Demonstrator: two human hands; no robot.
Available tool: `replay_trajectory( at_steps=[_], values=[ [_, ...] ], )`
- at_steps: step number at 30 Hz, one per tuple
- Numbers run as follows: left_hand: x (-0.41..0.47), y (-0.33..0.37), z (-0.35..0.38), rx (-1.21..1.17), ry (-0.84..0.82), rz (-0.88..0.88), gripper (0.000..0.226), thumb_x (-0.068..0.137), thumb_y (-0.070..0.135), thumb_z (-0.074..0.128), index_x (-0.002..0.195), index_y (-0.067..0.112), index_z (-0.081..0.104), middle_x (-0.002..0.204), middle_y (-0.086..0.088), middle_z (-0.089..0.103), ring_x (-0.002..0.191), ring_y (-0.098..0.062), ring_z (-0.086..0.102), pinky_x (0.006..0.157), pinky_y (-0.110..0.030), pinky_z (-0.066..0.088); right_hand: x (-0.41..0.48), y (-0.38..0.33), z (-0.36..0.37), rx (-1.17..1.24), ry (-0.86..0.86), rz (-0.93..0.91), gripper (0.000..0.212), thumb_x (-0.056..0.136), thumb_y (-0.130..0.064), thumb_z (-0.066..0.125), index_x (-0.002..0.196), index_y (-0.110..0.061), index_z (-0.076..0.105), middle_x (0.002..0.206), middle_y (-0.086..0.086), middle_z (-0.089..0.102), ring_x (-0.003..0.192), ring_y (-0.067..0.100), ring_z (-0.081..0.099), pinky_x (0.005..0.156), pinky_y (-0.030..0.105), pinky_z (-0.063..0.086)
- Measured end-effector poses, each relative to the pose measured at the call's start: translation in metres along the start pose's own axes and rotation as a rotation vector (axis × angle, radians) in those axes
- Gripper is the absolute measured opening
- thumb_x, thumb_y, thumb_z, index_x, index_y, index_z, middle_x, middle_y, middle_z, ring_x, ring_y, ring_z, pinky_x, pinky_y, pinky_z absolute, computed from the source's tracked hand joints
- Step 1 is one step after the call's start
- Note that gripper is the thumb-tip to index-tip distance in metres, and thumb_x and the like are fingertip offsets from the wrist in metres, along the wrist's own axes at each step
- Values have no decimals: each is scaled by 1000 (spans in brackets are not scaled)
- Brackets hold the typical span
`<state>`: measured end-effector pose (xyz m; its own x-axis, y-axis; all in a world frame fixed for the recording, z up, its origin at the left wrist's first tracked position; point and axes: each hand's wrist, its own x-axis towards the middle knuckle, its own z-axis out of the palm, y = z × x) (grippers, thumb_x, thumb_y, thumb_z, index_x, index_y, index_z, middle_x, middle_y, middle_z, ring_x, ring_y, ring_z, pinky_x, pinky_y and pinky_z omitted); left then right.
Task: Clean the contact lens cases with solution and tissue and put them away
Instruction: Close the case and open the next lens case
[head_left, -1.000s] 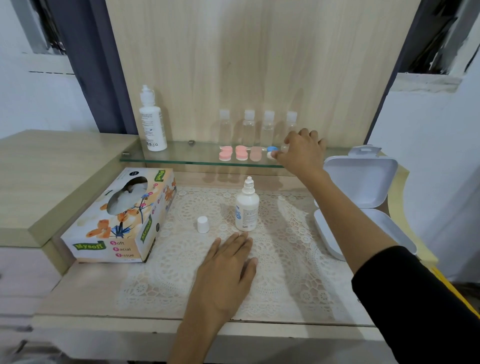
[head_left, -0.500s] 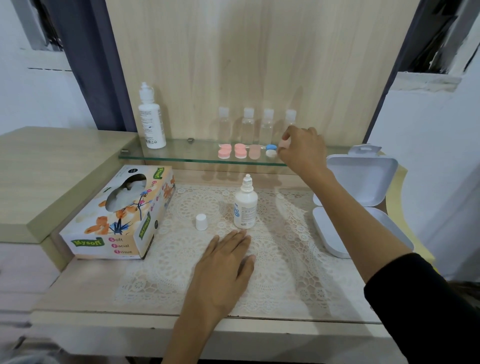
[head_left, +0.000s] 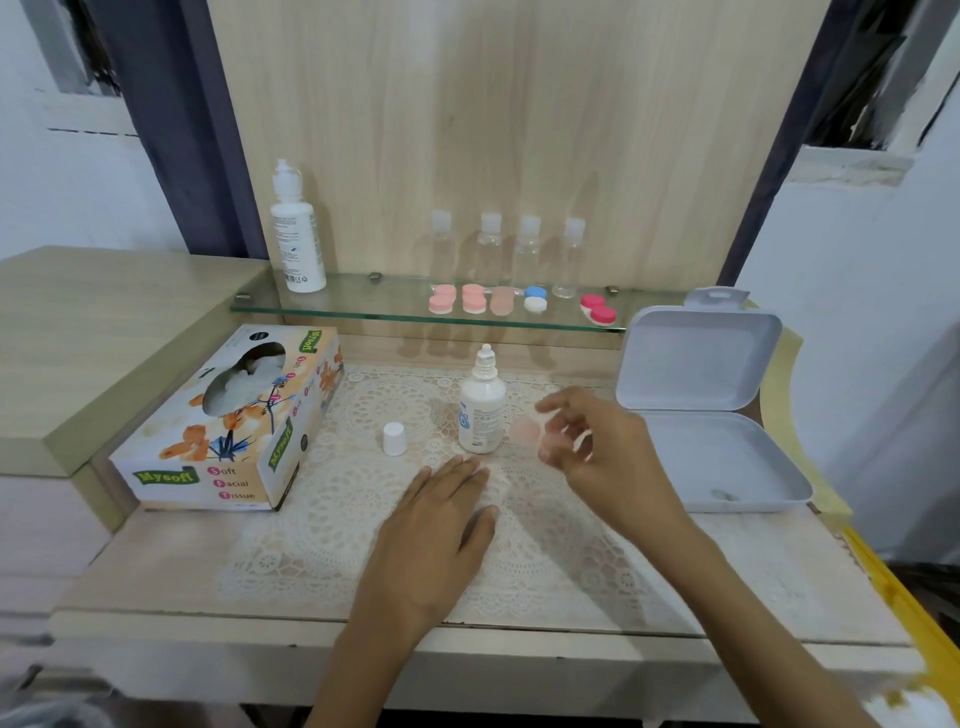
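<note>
Pickup done: right hand (head_left: 597, 452) back from shelf (head_left: 363, 299), pinching blurred pink case (head_left: 527, 431). I see left hand (head_left: 436, 525) flat, fingers straight; rinsing likely next.

Back edge: glass shelf (head_left: 363, 306) above the tabletop (head_left: 156, 571).
Shelf, left end: one tall bottle (head_left: 297, 244).
Shelf, right half: four small bottles (head_left: 491, 249) in a row, lens cases (head_left: 474, 301) just before them.
Tabletop, left edge: tissue box (head_left: 234, 426).
Tabletop, middle: lace mat (head_left: 363, 499), carrying a dropper bottle (head_left: 482, 410) with a loose cap (head_left: 394, 439) to its left.
Tabletop, right edge: open box (head_left: 727, 467), its lid raised behind.
</note>
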<state>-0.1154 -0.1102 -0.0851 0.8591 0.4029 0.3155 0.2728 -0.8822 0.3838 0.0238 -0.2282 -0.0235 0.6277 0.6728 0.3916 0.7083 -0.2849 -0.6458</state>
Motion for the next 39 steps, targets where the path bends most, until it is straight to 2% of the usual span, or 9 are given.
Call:
replay_trajectory(
  at_steps=[6, 11, 16, 18, 20, 25, 30, 34, 39],
  values=[
    [-1, 0, 0, -25, 2, 1, 79, 78, 60, 3, 144, 29, 32, 152, 15, 25, 129, 16, 3, 105, -5, -12, -20, 24, 24, 63, -101, -62, 36, 78, 1, 68, 102, -26, 64, 93, -9, 67, 90, 5, 62, 74, 16, 49],
    [0, -2, 2, -54, -5, 5, 77, 78, 61, 6, 143, 29, 33, 150, 15, 28, 134, 10, 11, 108, -9, -6, -22, 29, 27, 66, -118, -98, 36, 76, -1, 71, 104, -24, 64, 95, -8, 68, 90, 8, 62, 76, 20, 48],
    [5, -6, 1, -228, 12, -24, 56, 84, 56, 36, 134, 33, 46, 141, 17, 41, 133, -1, 30, 115, -28, 19, -26, 29, 28, 80, -94, -110, 34, 76, -2, 71, 103, -21, 64, 96, -9, 67, 88, 6, 59, 75, 16, 46],
    [8, -8, -1, -238, -3, -25, 57, 80, 61, 36, 131, 37, 50, 137, 18, 45, 129, -1, 35, 111, -35, 28, -27, 28, 28, 85, -88, -104, 33, 77, -4, 72, 103, -23, 63, 95, -9, 66, 89, 4, 58, 75, 16, 45],
    [12, -7, -5, -200, -37, -13, 58, 80, 64, 37, 129, 39, 51, 134, 17, 46, 126, -1, 37, 109, -35, 30, -28, 27, 29, 89, -86, -102, 33, 77, -6, 72, 103, -24, 63, 95, -10, 66, 90, 3, 58, 76, 16, 45],
    [22, 0, -16, -102, -40, 13, 32, 91, 46, 51, 122, 40, 56, 118, 18, 52, 115, -3, 42, 101, -31, 33, -28, 28, 29, 86, -85, -94, 33, 78, -8, 72, 102, -27, 62, 95, -10, 65, 89, 4, 57, 76, 18, 45],
    [19, 5, -12, -76, 48, -1, 32, 90, 42, 55, 120, 35, 60, 104, 18, 54, 104, -5, 47, 94, -29, 37, -28, 29, 30, 80, -78, -114, 33, 76, -5, 72, 102, -23, 63, 93, -8, 66, 88, 4, 57, 75, 19, 45],
    [17, 13, -5, -81, 160, -19, 29, 86, 28, 63, 115, 29, 66, 93, 13, 57, 93, -8, 50, 87, -30, 42, -28, 28, 30, 85, -70, -111, 32, 76, -1, 71, 100, -21, 63, 91, -6, 66, 85, 4, 56, 72, 18, 44],
    [16, 16, 0, -66, 192, -28, 30, 80, 16, 66, 109, 21, 70, 86, 10, 57, 89, -12, 52, 81, -32, 44, -28, 28, 30, 89, -67, -104, 30, 76, -1, 70, 98, -21, 63, 90, -3, 65, 82, 7, 55, 71, 18, 44]
  ],
)
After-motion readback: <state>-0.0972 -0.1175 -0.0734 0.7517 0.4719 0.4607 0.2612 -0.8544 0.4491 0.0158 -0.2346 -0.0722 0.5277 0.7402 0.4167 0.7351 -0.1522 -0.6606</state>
